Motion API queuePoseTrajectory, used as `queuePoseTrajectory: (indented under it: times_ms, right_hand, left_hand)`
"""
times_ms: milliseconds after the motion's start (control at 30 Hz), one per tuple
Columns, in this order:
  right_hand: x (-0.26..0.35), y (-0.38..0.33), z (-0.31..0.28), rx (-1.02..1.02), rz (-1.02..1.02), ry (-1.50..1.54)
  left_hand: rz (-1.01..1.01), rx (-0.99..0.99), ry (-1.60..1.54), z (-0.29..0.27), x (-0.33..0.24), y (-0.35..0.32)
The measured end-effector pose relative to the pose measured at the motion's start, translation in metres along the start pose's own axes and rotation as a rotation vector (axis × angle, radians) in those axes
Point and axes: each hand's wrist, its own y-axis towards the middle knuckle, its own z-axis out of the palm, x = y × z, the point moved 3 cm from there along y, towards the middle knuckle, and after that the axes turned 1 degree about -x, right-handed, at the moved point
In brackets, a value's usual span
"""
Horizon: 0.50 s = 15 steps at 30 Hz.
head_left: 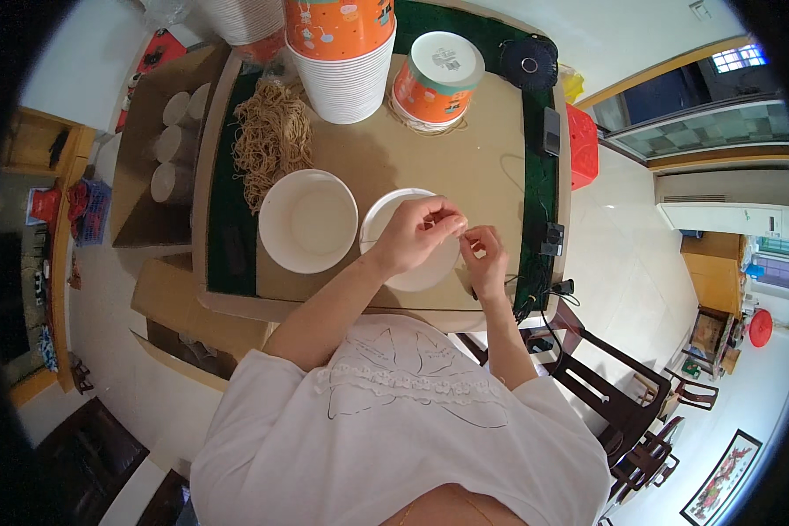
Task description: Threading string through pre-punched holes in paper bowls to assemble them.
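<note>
Down near the person's chest, the left hand rests over a white paper bowl on the table, fingers pinched together on a thin string, likely to keep it tight. Just beside it, the right hand pinches the other end. Next to them sits an empty white bowl. Farther off lie a heap of tan strings, handy to grab, and stacked orange cups.

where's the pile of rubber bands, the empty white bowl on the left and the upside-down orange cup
pile of rubber bands [272, 140]: head view, middle of the tan tangle.
empty white bowl [276, 250]: head view, its inner wall at lower left.
upside-down orange cup [421, 92]: head view, its orange side wall.
</note>
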Motion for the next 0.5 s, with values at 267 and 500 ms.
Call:
queuePoseTrajectory:
  times_ms: [267,500]
  right_hand:
    - [-0.007,0.001,-0.006,0.007,0.106,0.048]
    - [0.023,0.017,-0.011,0.023,0.036,0.118]
  left_hand:
    - [0.036,-0.066,-0.144,0.003,0.004,0.001]
    - [0.04,0.144,0.066,0.021,-0.001,0.011]
